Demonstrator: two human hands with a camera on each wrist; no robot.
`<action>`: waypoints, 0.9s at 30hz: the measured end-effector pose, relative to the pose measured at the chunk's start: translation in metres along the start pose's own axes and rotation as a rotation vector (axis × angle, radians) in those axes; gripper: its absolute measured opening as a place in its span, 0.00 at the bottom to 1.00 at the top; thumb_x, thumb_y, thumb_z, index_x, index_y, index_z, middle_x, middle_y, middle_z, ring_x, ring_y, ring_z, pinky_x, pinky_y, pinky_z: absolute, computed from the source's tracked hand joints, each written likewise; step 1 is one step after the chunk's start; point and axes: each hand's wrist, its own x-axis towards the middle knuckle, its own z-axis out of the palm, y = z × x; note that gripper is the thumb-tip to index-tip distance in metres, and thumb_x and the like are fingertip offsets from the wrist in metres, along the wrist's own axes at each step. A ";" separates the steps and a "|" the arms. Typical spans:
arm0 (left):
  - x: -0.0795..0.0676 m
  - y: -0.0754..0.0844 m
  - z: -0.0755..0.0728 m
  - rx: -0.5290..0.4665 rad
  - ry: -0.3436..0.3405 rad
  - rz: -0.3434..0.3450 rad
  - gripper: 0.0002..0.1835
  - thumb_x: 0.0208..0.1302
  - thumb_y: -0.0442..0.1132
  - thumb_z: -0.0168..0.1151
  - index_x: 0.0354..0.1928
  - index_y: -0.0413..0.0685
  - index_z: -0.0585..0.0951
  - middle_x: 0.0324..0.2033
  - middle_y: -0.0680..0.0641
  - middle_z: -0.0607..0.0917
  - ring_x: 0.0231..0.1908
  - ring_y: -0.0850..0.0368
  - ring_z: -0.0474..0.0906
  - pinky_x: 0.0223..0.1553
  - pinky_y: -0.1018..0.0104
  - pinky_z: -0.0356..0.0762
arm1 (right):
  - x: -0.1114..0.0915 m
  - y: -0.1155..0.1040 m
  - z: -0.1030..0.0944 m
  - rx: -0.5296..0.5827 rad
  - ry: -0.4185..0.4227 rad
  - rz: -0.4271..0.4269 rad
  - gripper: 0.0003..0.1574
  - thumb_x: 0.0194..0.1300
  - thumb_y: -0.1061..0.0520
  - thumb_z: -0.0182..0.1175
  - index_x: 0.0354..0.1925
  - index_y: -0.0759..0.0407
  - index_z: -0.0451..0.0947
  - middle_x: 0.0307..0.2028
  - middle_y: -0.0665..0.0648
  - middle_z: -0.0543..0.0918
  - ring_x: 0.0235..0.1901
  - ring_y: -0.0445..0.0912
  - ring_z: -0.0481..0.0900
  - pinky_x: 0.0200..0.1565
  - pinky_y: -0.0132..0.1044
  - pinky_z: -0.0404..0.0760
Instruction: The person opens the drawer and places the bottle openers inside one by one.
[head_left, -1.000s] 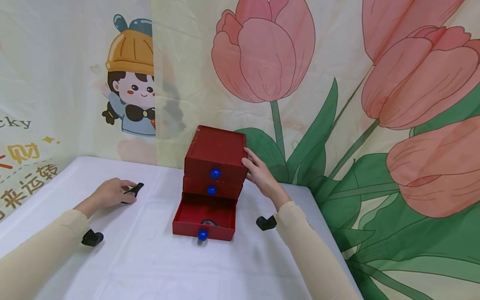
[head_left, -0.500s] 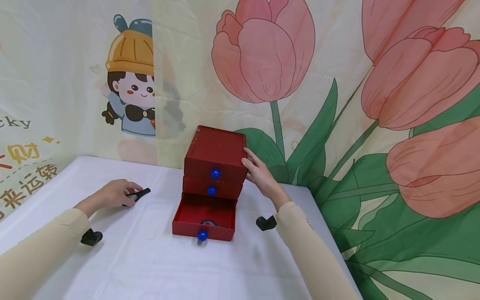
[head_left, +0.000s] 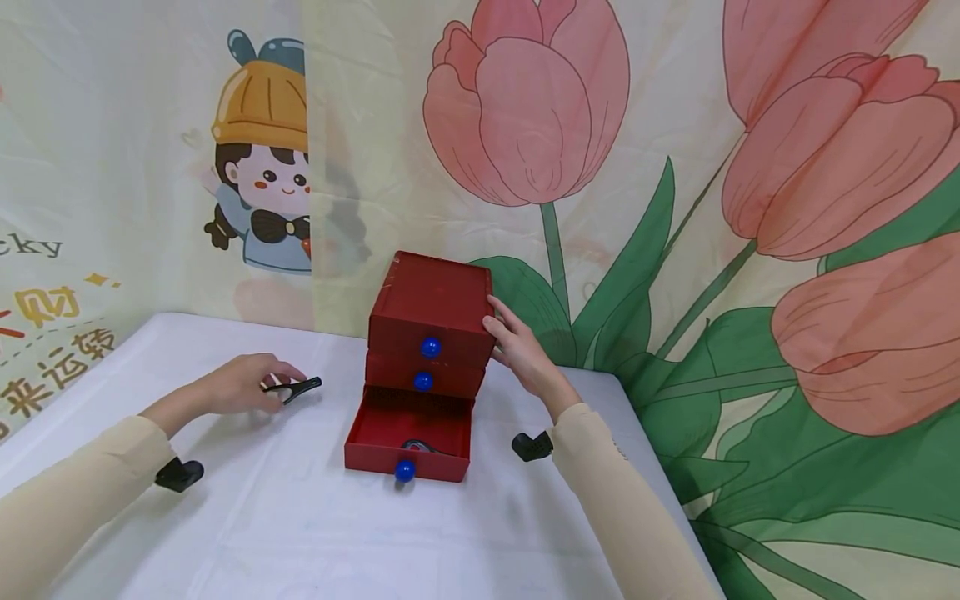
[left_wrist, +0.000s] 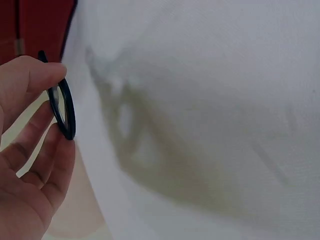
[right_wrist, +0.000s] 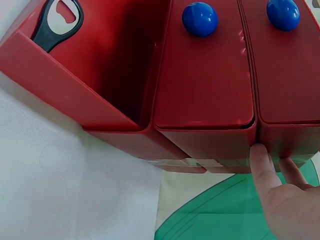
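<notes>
My left hand (head_left: pixel 243 383) pinches a black bottle opener (head_left: pixel 303 388) between thumb and fingers, above the white table, left of a red drawer cabinet (head_left: pixel 442 287). In the left wrist view the opener (left_wrist: pixel 70 112) stands nearly edge-on, with its shadow on the cloth. Against the cabinet's right side rests my right hand (head_left: pixel 525 354), fingers extended near the top. The bottom drawer (head_left: pixel 367 456) is pulled out; the two above are closed. Inside it lies another bottle opener (right_wrist: pixel 56 24), black with a metal plate, partly cut off in the right wrist view.
Blue knobs (head_left: pixel 431 347) stick out from the drawer fronts. The white-clothed table (head_left: pixel 315 533) ends at a right edge (head_left: pixel 663 458). Behind it hangs a printed backdrop (head_left: pixel 360 125) with tulips. Black wrist devices (head_left: pixel 178 475) jut out beside both sleeves.
My left hand has moved right toward the cabinet with the bottle opener, which has turned from slanting upward to lying more level. My right hand and the drawers have stayed put.
</notes>
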 end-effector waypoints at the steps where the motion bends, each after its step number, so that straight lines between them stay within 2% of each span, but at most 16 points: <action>1: 0.000 0.004 -0.001 0.006 0.003 0.028 0.26 0.60 0.35 0.77 0.62 0.47 0.86 0.49 0.46 0.85 0.49 0.46 0.81 0.47 0.56 0.82 | 0.000 0.000 0.000 0.000 -0.001 -0.001 0.39 0.87 0.45 0.48 0.86 0.38 0.46 0.81 0.57 0.60 0.76 0.58 0.66 0.76 0.58 0.68; 7: -0.001 0.029 -0.006 0.043 0.014 0.134 0.26 0.59 0.35 0.77 0.61 0.51 0.87 0.46 0.53 0.85 0.47 0.54 0.80 0.48 0.57 0.83 | 0.000 0.000 0.000 0.009 -0.009 -0.009 0.39 0.87 0.46 0.47 0.87 0.39 0.46 0.81 0.57 0.60 0.76 0.58 0.67 0.76 0.57 0.67; 15: 0.002 0.063 -0.007 0.008 -0.042 0.190 0.25 0.60 0.34 0.77 0.61 0.55 0.87 0.48 0.51 0.85 0.49 0.54 0.81 0.51 0.54 0.85 | -0.001 0.000 0.001 0.010 -0.006 -0.006 0.39 0.87 0.46 0.47 0.86 0.38 0.46 0.81 0.57 0.60 0.76 0.58 0.68 0.76 0.57 0.67; 22: 0.011 0.087 -0.002 0.038 -0.078 0.249 0.26 0.59 0.34 0.78 0.61 0.56 0.87 0.48 0.55 0.84 0.49 0.54 0.81 0.52 0.54 0.86 | -0.001 -0.001 0.001 0.010 -0.020 -0.014 0.39 0.87 0.45 0.46 0.86 0.38 0.46 0.82 0.57 0.58 0.77 0.59 0.66 0.77 0.58 0.65; 27: 0.019 0.101 0.005 0.051 -0.093 0.268 0.26 0.58 0.34 0.78 0.60 0.57 0.88 0.48 0.55 0.84 0.49 0.56 0.80 0.51 0.56 0.87 | -0.002 -0.001 0.001 0.013 -0.023 -0.017 0.38 0.87 0.46 0.46 0.86 0.37 0.46 0.82 0.58 0.57 0.77 0.59 0.65 0.77 0.58 0.64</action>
